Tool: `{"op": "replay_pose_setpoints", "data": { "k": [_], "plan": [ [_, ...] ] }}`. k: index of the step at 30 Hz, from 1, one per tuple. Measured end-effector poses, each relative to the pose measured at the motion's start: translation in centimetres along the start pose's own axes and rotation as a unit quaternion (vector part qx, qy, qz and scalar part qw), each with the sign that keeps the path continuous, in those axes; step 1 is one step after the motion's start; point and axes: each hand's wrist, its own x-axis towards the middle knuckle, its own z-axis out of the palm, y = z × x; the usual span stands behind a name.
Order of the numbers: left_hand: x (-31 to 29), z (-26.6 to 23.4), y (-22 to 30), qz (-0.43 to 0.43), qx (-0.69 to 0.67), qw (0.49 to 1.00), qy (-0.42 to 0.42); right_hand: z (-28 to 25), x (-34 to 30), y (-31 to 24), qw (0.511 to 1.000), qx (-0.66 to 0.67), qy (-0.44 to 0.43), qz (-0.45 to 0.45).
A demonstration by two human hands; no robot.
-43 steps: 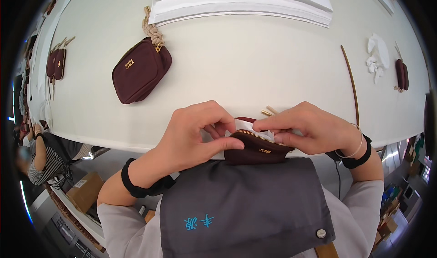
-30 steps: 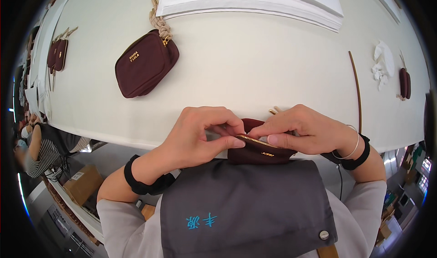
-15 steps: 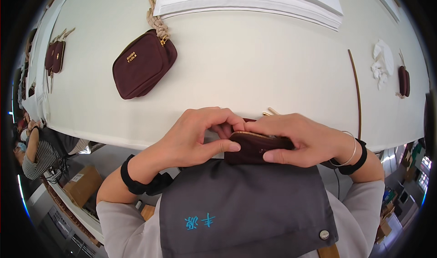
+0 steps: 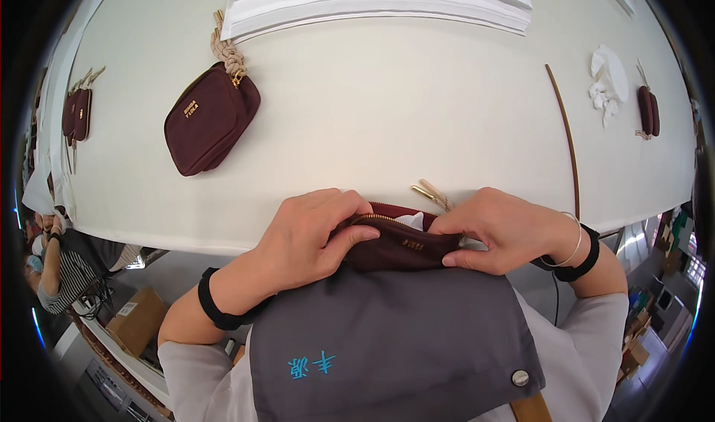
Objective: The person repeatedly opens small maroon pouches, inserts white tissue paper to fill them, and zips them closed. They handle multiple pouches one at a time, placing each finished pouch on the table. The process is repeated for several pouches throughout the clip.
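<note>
Between my hands, at the table's near edge, is a dark burgundy zip pouch [image 4: 398,249] with gold zipper teeth and a small gold marking. Its mouth gapes, and some white stuffing [image 4: 411,219] shows inside. My left hand [image 4: 309,236] pinches the pouch's left end, thumb on the front panel and bent fingers at the opening. At the right end, my right hand [image 4: 495,232] grips the front edge between thumb and fingers, some of which are hidden in the mouth. Beige cord ends with gold tips [image 4: 426,191] lie just behind the pouch.
A similar burgundy bag [image 4: 212,124] with a knotted beige cord lies at left. Behind are stacked white sheets [image 4: 380,8]. Toward the right are a brown strip [image 4: 564,128], crumpled white tissue [image 4: 608,79] and another small bag [image 4: 649,113]. A co-worker [image 4: 63,273] is at far left.
The pouch's mouth has spread wider, so the white stuffing and the lining now show. My hands have moved slightly apart along it. The whole view has shifted a little.
</note>
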Motion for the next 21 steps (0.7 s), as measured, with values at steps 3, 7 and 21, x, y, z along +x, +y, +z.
{"op": "replay_pose_setpoints", "data": {
  "k": [3, 7, 21],
  "plan": [
    [0.5, -0.4, 0.3, -0.008, -0.003, 1.0, -0.015, 0.4, 0.4, 0.0, 0.999, -0.001, -0.026, 0.02],
    [1.4, -0.8, 0.1, -0.03, -0.025, 0.999, 0.019, 0.1, 0.7, -0.9, 0.996, 0.033, 0.061, 0.059],
    [2.6, -2.8, 1.4, -0.087, -0.396, 0.906, 0.12, 0.8, 4.7, -2.6, 0.89, 0.124, 0.417, -0.133]
  ]
}}
